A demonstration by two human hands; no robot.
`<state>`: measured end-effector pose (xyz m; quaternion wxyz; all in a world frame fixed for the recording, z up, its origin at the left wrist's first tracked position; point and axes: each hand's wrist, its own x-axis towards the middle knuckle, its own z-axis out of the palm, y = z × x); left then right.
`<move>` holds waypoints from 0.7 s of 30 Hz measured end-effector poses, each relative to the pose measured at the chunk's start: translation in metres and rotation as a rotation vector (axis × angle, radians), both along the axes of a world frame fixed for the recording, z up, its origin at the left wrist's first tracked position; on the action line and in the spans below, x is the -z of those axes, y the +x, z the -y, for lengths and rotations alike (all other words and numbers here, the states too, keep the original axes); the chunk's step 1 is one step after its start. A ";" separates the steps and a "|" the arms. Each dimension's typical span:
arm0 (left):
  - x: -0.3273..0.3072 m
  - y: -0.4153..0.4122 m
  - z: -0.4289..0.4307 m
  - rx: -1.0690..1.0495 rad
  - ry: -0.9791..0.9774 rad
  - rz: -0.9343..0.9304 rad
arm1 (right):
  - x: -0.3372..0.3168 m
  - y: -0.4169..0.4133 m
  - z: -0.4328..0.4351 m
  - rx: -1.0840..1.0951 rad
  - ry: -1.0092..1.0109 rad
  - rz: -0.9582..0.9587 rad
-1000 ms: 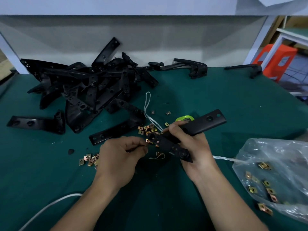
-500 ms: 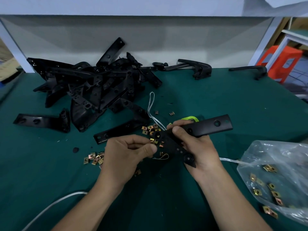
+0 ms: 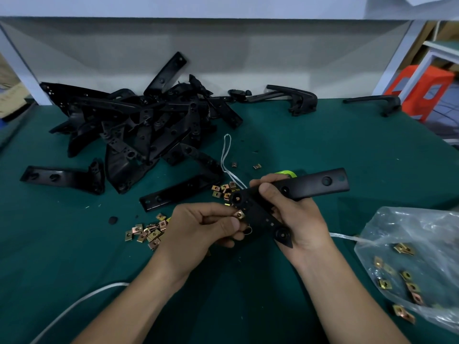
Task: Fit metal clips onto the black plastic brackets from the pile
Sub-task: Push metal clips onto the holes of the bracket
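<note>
Compared with a moment ago, our left hand (image 3: 198, 227) now shows a metal clip (image 3: 239, 214) pinched between thumb and forefinger, touching the edge of the black bracket (image 3: 315, 184). Our right hand (image 3: 298, 219) grips that bracket above the green worktop (image 3: 323, 135). The bracket pile (image 3: 139, 127) lies far left.

- The pile of brackets (image 3: 139, 125) fills the far left of the table (image 3: 323, 145) up to the back wall (image 3: 248, 58), with no lane through it.
- A lone bracket (image 3: 62, 178) and a second bracket (image 3: 178, 192) lie before the pile, with a gap of cloth between them.
- Scattered clips (image 3: 146, 232) litter the spot beside the left hand (image 3: 198, 227), which pinches one clip (image 3: 239, 214).
- The plastic bag (image 3: 409, 256) blocks the near right.
- Open cloth runs from the held bracket (image 3: 310, 182) in the right hand (image 3: 295, 219) back to two black handles (image 3: 295, 99).
- A white cord (image 3: 74, 304) crosses the near left.
</note>
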<state>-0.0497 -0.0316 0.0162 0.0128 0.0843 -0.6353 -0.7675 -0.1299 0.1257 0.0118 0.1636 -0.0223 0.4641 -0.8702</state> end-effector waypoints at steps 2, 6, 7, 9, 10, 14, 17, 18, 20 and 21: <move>0.000 0.000 0.000 -0.010 0.012 0.006 | 0.000 0.001 0.000 0.002 0.000 -0.001; -0.001 0.000 0.000 0.003 0.012 0.003 | 0.001 0.001 0.000 0.001 -0.012 -0.014; -0.001 0.000 0.000 0.009 0.013 0.006 | 0.001 0.001 0.000 0.000 -0.014 -0.020; -0.001 0.001 0.000 0.020 0.017 0.015 | 0.001 0.001 0.000 -0.005 -0.009 -0.039; -0.001 0.001 0.000 0.023 0.024 0.019 | 0.001 0.001 -0.001 -0.008 -0.003 -0.054; -0.004 0.001 0.001 0.021 0.072 0.035 | 0.001 0.002 -0.001 0.007 0.052 -0.148; -0.005 0.001 0.003 0.018 0.091 0.042 | 0.001 0.002 0.001 0.055 0.109 -0.258; -0.005 0.001 0.004 0.018 0.102 0.048 | 0.001 0.001 0.001 0.069 0.123 -0.296; -0.005 0.002 0.004 0.018 0.132 0.068 | 0.001 0.000 0.001 0.079 0.141 -0.361; -0.005 0.002 0.004 0.019 0.146 0.079 | 0.000 0.000 0.000 0.078 0.146 -0.384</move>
